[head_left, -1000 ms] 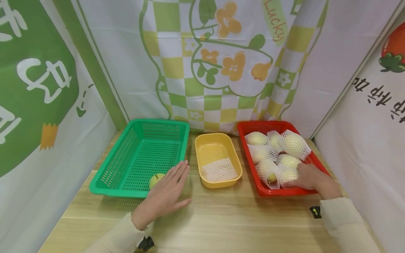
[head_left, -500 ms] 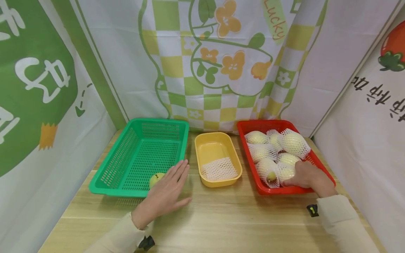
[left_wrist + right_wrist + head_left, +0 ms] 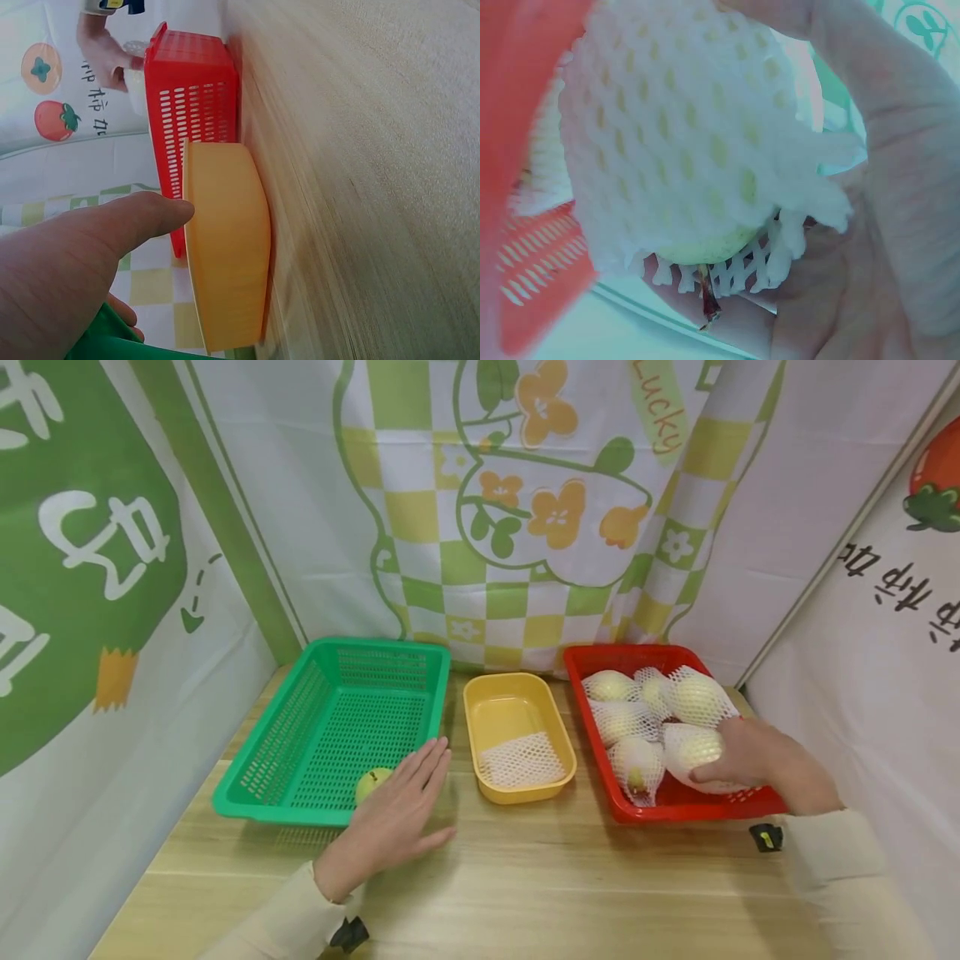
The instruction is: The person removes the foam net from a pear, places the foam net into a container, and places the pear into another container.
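Note:
In the head view my right hand (image 3: pixel 761 760) grips a pale yellow-green pear (image 3: pixel 697 753) in a white foam net, over the front right of the red basket (image 3: pixel 701 812). The right wrist view shows the netted pear (image 3: pixel 682 142) close up, its dark stem poking out of the net's open end, thumb and fingers round it. More netted pears (image 3: pixel 624 722) lie in the basket. My left hand (image 3: pixel 393 814) lies with straight fingers over the green basket's (image 3: pixel 300 814) near right corner, thumb spread. Beyond it sits a bare pear (image 3: pixel 372 783), partly hidden by that hand.
A yellow tray (image 3: pixel 517 795) stands between the two baskets, with an empty foam net (image 3: pixel 522 762) in it. Wooden table (image 3: pixel 555 877) stretches in front. Printed cloth walls (image 3: pixel 510 602) rise close behind and on both sides.
My right hand has raised the netted pear from the red basket's front corner and moved slightly right and up. The left hand has stayed in place.

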A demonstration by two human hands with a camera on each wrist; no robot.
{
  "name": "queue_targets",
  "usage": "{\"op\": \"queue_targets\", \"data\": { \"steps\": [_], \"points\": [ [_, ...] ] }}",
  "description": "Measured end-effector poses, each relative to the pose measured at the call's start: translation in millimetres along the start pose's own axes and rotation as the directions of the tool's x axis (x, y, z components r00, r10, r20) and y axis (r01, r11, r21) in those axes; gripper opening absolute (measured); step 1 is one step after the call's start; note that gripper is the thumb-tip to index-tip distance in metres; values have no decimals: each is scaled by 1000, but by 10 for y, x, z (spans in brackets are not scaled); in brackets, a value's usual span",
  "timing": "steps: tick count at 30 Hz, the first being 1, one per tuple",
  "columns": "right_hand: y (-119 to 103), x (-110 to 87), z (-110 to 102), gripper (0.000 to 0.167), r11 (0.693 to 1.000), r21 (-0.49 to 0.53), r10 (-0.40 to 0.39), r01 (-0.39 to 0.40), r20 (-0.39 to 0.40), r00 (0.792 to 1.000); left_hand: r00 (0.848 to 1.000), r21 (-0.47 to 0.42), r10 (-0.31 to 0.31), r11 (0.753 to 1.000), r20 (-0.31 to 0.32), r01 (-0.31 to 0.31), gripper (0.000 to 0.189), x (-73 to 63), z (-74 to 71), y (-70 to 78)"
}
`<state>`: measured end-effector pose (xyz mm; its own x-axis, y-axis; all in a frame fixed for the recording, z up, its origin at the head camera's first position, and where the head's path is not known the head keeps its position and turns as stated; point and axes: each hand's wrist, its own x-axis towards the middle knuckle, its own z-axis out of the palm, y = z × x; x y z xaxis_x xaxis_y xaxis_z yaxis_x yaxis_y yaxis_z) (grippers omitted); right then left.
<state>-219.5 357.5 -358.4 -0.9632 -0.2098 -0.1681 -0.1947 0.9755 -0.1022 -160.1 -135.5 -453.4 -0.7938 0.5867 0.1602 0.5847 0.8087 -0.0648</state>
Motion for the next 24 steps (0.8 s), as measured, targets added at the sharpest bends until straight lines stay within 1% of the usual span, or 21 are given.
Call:
{"op": "queue_targets", "data": {
  "steps": [7,11,14,18,21,22,24],
  "points": [
    [-100,-35,-239,70,999,14,-39,40,-73,997,1000,-3,0,1000,7,0,103,4,-10,1],
    [-217,-57,-358,67,996,43,-78,82,-95,992,1000,1,-1,1000,6,1,102,2,-9,0],
    [-339,-77,-416,62,991,34,-123,128,-110,986,1000,5,-1,1000,6,1,102,0,-7,-1],
    [-533,-112,-415,62,977,11,-211,215,-150,966,1000,7,1,1000,4,-1,102,-2,-2,-1],
    [-702,-136,-377,66,964,-7,-261,265,-191,946,1000,6,0,1000,5,0,102,-1,3,-2],
    [-761,-143,-366,67,961,-7,-271,275,-197,942,1000,5,0,1000,5,0,102,0,4,-3],
    [-877,-150,-327,66,951,-20,-305,308,-215,928,1000,3,-2,1000,5,2,102,2,7,-3]
  ]
}}
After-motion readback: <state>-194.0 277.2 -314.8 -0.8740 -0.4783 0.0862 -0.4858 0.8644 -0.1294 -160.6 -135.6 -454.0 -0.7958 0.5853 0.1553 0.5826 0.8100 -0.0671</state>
